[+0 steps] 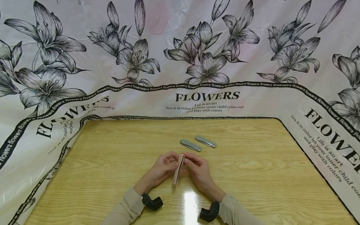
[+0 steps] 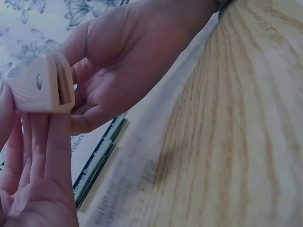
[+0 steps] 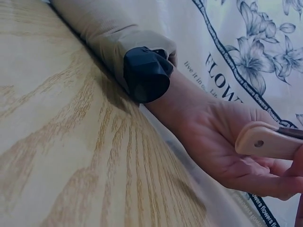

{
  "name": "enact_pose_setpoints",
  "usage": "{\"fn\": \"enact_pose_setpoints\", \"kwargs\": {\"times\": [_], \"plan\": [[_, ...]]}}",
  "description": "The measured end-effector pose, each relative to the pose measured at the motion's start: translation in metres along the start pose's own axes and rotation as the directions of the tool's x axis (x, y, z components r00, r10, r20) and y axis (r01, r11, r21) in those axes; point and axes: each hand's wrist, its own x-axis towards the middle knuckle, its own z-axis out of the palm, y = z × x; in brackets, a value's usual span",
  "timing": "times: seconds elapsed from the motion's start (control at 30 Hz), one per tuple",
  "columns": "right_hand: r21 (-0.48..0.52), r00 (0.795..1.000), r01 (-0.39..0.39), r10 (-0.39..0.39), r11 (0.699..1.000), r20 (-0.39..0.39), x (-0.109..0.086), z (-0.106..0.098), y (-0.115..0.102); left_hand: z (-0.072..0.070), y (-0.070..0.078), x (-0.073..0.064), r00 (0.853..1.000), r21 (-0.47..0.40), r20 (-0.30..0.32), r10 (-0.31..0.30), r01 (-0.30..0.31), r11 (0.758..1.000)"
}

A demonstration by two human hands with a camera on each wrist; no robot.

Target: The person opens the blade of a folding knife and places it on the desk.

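Note:
Between both hands is a pale pink folding knife (image 1: 177, 173), standing on edge with a dark slot along its handle. My left hand (image 1: 161, 170) holds it from the left, thumb against the handle's side. On the other side, my right hand (image 1: 200, 172) pinches it near its far end with thumb and forefinger. In the left wrist view the pink handle (image 2: 35, 92) shows a rivet and an open slot; the right wrist view shows its rounded end (image 3: 258, 142) by the left palm. How far the blade is out is hidden.
Two grey folding knives, a nearer one (image 1: 191, 145) and a farther one (image 1: 206, 141), lie folded on the wooden table (image 1: 112, 140) beyond the hands. A flower-printed sheet (image 1: 208, 103) borders the table's back and sides. Black wrist devices (image 1: 153, 202) sit on both cuffs.

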Motion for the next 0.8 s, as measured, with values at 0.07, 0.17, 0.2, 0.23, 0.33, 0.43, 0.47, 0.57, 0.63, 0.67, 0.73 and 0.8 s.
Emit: {"fn": "enact_pose_setpoints", "kwargs": {"times": [0.07, 0.17, 0.2, 0.23, 0.33, 0.43, 0.47, 0.57, 0.63, 0.67, 0.73, 0.8], "plan": [[-0.005, 1.000, -0.003, 0.003, 1.000, -0.019, 0.000, 0.000, 0.000, 0.000, 0.000, 0.001, 0.997, 0.020, -0.056, 0.044, -0.043, 0.999], [-0.060, 0.995, -0.015, 0.009, 0.998, -0.099, 0.000, 0.002, -0.001, 0.001, 0.000, 0.001, 0.982, 0.050, -0.155, 0.106, -0.099, 0.994], [-0.094, 0.992, -0.014, 0.002, 0.995, -0.127, 0.000, 0.002, -0.001, 0.001, 0.000, 0.001, 0.974, 0.061, -0.187, 0.126, -0.117, 0.991], [-0.138, 0.988, -0.010, -0.011, 0.990, -0.151, 0.000, 0.003, -0.001, 0.002, 0.000, 0.002, 0.966, 0.075, -0.214, 0.145, -0.131, 0.988], [-0.287, 0.977, -0.010, -0.051, 0.958, -0.205, 0.000, 0.007, 0.000, 0.003, 0.000, 0.002, 0.941, 0.125, -0.280, 0.188, -0.158, 0.980], [-0.376, 0.978, 0.002, -0.079, 0.927, -0.191, -0.002, 0.013, 0.001, 0.004, 0.000, 0.002, 0.928, 0.166, -0.310, 0.208, -0.163, 0.973], [-0.393, 0.980, 0.009, -0.086, 0.920, -0.180, -0.003, 0.015, 0.001, 0.004, 0.000, 0.002, 0.926, 0.173, -0.313, 0.212, -0.164, 0.971], [-0.423, 0.981, 0.028, -0.107, 0.906, -0.162, -0.005, 0.019, 0.002, 0.003, 0.000, 0.003, 0.925, 0.192, -0.305, 0.227, -0.173, 0.966], [-0.433, 0.979, 0.035, -0.118, 0.901, -0.166, -0.005, 0.021, 0.002, 0.002, -0.001, 0.003, 0.925, 0.212, -0.294, 0.241, -0.183, 0.960], [-0.442, 0.978, 0.035, -0.122, 0.896, -0.170, -0.005, 0.022, 0.002, 0.002, -0.002, 0.003, 0.926, 0.220, -0.285, 0.249, -0.189, 0.957], [-0.458, 0.975, 0.035, -0.130, 0.889, -0.178, -0.005, 0.022, 0.002, 0.001, -0.003, 0.003, 0.929, 0.235, -0.263, 0.259, -0.199, 0.951], [-0.469, 0.973, 0.038, -0.139, 0.882, -0.182, -0.004, 0.022, 0.002, 0.000, -0.004, 0.003, 0.936, 0.244, -0.236, 0.261, -0.203, 0.948]]}}
